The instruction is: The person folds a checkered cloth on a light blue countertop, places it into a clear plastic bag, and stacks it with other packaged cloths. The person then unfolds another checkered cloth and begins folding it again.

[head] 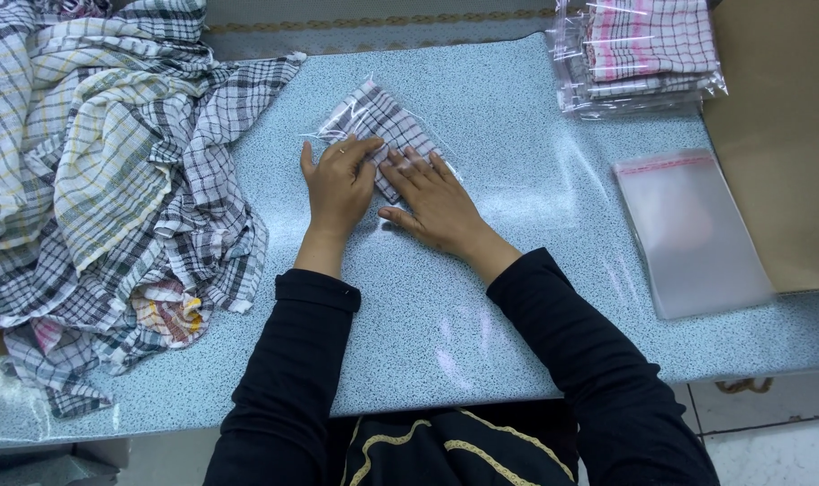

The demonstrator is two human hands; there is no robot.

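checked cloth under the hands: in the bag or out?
In. Clear plastic bag edges show around the folded checked cloth; left hand and right hand press flat on it.

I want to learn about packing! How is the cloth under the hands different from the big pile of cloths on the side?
The bagged cloth is folded flat inside a clear plastic bag; the cloth pile is loose, crumpled and unbagged. The bagged cloth is a single small piece, pressed by the left hand and right hand; the pile is many cloths, heaped and untouched, draping over the table edge. Both are checked fabric.
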